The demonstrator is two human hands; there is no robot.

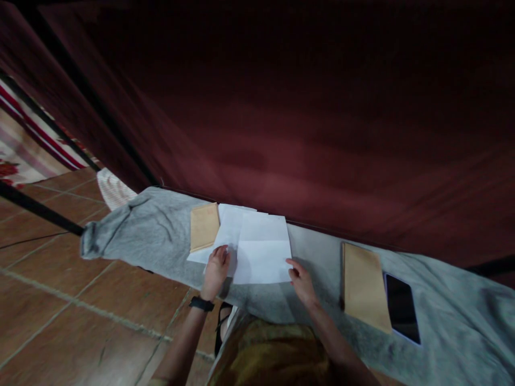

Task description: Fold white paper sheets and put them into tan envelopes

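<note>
A white sheet of paper point(263, 260) with a crease across it lies in front of me, partly over other white sheets point(228, 225). My left hand point(218, 268), with a black watch point(201, 304) on its wrist, is over the sheets just left of the creased one. Its fingers are loosely bent and a little apart, with nothing visibly gripped. At the right edge of the creased sheet, my right hand point(301, 280) has its index finger stretched onto the paper and the thumb apart from it. The other fingers curl under, partly hidden.
A brown envelope point(204, 228) lies left of the sheets. A larger brown envelope point(365, 287) and a dark-screened tablet or phone point(402, 308) lie to the right. All rest on a grey cloth point(148, 236). A dark red curtain point(281, 134) hangs directly behind; brown floor tiles point(92, 316) show at left.
</note>
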